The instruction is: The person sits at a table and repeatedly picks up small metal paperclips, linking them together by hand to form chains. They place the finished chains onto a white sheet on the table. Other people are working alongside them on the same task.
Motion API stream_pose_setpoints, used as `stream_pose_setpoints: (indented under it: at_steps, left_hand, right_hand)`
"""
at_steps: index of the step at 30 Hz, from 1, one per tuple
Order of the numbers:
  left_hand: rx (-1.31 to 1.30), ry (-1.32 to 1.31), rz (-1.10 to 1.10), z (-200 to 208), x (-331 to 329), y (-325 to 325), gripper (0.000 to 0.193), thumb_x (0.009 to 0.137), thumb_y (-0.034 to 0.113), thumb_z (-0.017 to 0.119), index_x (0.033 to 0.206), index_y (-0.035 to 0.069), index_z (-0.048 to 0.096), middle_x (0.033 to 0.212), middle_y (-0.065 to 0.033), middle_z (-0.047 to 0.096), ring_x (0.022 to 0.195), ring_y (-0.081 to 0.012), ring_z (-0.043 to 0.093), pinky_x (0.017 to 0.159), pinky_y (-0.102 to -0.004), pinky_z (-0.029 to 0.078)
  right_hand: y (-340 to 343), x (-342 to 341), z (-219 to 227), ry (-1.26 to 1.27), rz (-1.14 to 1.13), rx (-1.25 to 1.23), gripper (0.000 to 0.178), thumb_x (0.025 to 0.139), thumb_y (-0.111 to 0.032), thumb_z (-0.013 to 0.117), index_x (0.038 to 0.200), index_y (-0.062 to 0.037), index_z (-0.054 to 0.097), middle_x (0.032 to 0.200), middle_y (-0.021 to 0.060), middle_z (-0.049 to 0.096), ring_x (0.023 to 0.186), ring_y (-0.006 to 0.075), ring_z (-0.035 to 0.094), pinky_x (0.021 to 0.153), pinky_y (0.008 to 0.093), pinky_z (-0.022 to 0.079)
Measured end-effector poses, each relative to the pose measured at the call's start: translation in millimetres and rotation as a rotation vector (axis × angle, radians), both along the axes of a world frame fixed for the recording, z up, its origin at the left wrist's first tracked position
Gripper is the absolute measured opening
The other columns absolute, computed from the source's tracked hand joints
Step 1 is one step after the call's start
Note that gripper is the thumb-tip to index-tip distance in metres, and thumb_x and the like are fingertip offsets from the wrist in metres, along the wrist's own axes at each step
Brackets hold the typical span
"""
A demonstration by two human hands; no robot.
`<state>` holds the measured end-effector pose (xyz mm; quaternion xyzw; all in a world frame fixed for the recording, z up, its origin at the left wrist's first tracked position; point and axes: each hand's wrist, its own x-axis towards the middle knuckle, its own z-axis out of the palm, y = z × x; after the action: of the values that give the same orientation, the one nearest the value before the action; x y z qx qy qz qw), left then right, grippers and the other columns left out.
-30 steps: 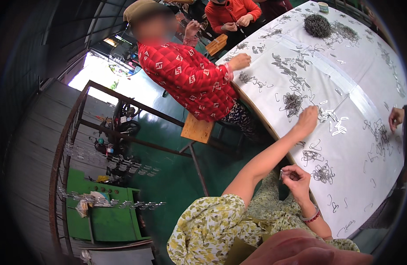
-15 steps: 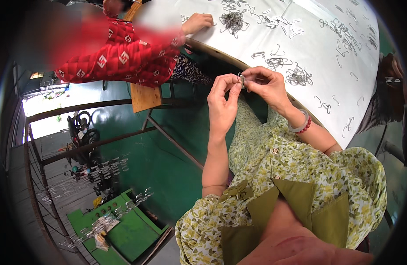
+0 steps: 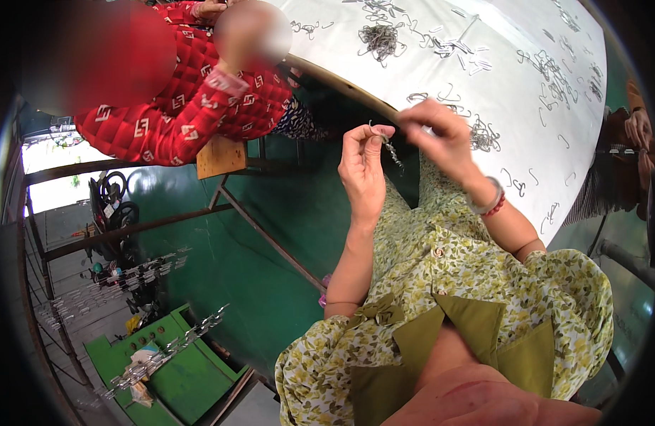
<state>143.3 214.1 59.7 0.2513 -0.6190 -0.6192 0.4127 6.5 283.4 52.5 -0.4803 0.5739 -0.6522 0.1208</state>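
Observation:
My left hand [image 3: 363, 170] is raised off the table's near edge, thumb and forefinger pinched on a small cluster of silvery metal wire hooks [image 3: 391, 153] that dangles below the fingertips. Their exact shape is too small to make out. Apart from it, my right hand [image 3: 441, 138] hovers above the table edge, its fingers smeared by motion, so whether it holds anything cannot be told. Just beyond that hand, a pile of bent wire hooks [image 3: 486, 136] lies on the white tabletop [image 3: 505, 78], partly hidden by it.
More wire hooks [image 3: 381, 41] lie in heaps across the table. A person in a red patterned jacket [image 3: 157, 128] sits at the left, near a wooden stool [image 3: 221, 157]. Metal rails [image 3: 139, 231] carry hanging wire strands [image 3: 167, 355] above a green cabinet [image 3: 199, 383].
My right hand has left my left hand, moving up and right toward the table. The dangling hooks now show below my left fingers. The person in red has drawn a hand back from the table.

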Motion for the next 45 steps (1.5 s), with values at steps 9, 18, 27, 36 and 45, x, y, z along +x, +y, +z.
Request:
stream_pose_setpoints:
  at_steps: [9,18,27,36,45]
  left_hand:
    - [0.020,-0.039,-0.062,12,6,4,0.012,0.095,0.011,0.052,0.100,0.001,0.051,0.094,-0.0108,0.063,0.088,-0.0123,0.058,0.085,-0.0248,0.044]
    - [-0.017,-0.013,-0.055,9,13,10,0.012,0.095,0.012,0.052,0.100,0.001,0.052,0.093,-0.0100,0.064,0.088,-0.0113,0.058,0.084,-0.0248,0.044]
    - [0.055,0.038,-0.127,-22,-2,-5,0.011,0.095,0.011,0.053,0.099,0.001,0.053,0.092,-0.0087,0.064,0.084,-0.0117,0.059,0.078,-0.0245,0.047]
    - [-0.143,-0.057,-0.193,-40,-13,-17,0.009,0.093,0.006,0.051,0.098,-0.001,0.054,0.082,-0.0068,0.060,0.075,-0.0120,0.059,0.067,-0.0259,0.052]
    - [-0.218,-0.250,-0.129,-30,0,-18,0.009,0.088,0.007,0.059,0.093,-0.001,0.059,0.083,-0.0067,0.067,0.080,-0.0107,0.063,0.073,-0.0246,0.049]
  right_hand:
    - [-49,-209,-99,0.958,-0.265,0.554,0.020,0.082,-0.002,0.059,0.100,0.0037,0.065,0.091,0.0142,0.063,0.087,0.0263,0.060,0.076,0.0331,0.051]
    - [-72,-225,-115,1.123,-0.275,0.708,0.006,0.078,0.006,0.054,0.073,0.0078,0.056,0.083,0.0190,0.057,0.081,0.0306,0.057,0.074,0.0374,0.053]
    - [-69,-168,-63,0.462,-0.104,0.678,0.025,0.086,-0.002,0.056,0.110,0.0008,0.060,0.084,0.0113,0.064,0.076,0.0172,0.062,0.068,0.0283,0.054]
    - [-11,-16,7,-0.251,0.183,0.326,0.036,0.085,-0.004,0.063,0.120,-0.0023,0.057,0.082,0.0043,0.063,0.072,0.0078,0.057,0.066,0.0232,0.049]
    - [-5,5,-8,-0.218,0.045,0.122,0.030,0.083,-0.002,0.063,0.113,-0.0001,0.062,0.080,0.0042,0.064,0.067,0.0098,0.061,0.061,0.0235,0.052]
